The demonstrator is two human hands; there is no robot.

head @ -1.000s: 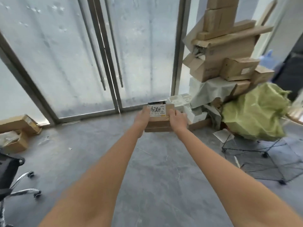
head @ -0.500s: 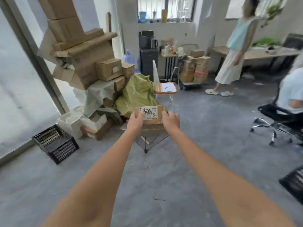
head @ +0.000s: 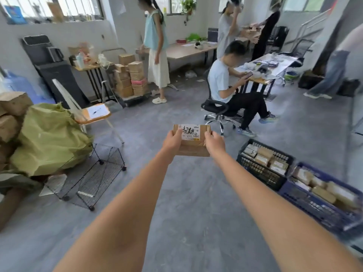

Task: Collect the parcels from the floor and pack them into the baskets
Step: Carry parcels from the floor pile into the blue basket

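Parcel (head: 193, 142), brown cardboard with white label, was held out at arm's length above grey floor (head: 176, 203); left hand (head: 173, 141) and right hand (head: 214, 143) gripped its opposite ends. Black basket (head: 263, 174) and blue basket (head: 318, 209), both holding parcels, sat lower right.

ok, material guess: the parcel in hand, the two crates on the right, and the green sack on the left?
Parcel: brown corrugated cardboard, matte, with a white paper label; both hands grip it.
Black crate and blue crate: likely moulded plastic, with slotted lattice walls.
Green sack: probably woven plastic or fabric; it looks crumpled and dull, but blur leaves the weave unclear.
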